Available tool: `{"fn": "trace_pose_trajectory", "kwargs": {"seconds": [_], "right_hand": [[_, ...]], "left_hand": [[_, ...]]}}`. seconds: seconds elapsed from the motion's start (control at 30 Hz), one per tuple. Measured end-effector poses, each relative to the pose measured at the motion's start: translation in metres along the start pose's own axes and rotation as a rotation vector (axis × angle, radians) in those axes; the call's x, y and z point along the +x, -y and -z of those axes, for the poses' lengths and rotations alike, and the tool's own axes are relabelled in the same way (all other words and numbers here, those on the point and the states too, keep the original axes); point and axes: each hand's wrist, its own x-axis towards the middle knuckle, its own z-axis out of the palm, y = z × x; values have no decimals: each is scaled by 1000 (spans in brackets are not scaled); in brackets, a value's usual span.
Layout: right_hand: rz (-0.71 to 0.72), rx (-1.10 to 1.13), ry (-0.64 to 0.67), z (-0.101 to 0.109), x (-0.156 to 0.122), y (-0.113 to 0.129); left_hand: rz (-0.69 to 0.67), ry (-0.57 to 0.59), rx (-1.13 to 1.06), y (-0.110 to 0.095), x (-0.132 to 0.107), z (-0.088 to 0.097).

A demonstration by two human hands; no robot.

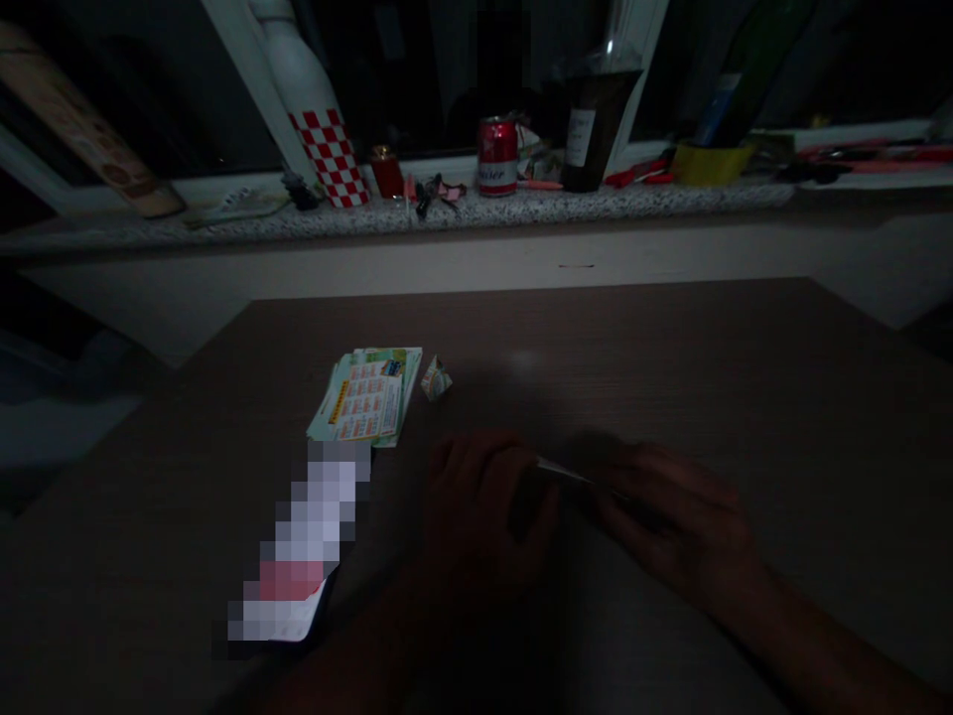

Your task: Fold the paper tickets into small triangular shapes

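In the dim head view a thin, pale strip of paper (564, 471), seen almost edge-on, spans the space between my two hands. My left hand (487, 506) is curled, its fingers closed on the paper's left end. My right hand (670, 511) pinches the other end, fingers pressed together. Both are just above the dark wooden table. Beyond my left hand stands a small folded paper piece (436, 378) with pointed corners. Beside it lies a stack of printed paper cards (364, 397), green-edged with orange print. The paper's exact shape is hard to make out.
A phone (313, 546) with a lit, blurred screen lies left of my left hand. Behind the table (298, 328), a granite sill (462, 211) bears a red-checked white bottle (328, 149), a red can (497, 159), a dark bottle (588, 129) and yellow tape (711, 165).
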Motion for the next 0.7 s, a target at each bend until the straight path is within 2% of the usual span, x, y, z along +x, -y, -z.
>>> {"fn": "trace_pose_trajectory", "kwargs": {"seconds": [0.1, 0.37, 0.7], "right_hand": [[46, -28, 24, -1, -1, 1], [99, -54, 109, -6, -7, 0], [57, -26, 122, -5, -7, 2]], "left_hand": [[-58, 22, -8, -6, 2, 3], [-101, 61, -5, -7, 3, -1], [-115, 65, -63, -9, 3, -5]]}}
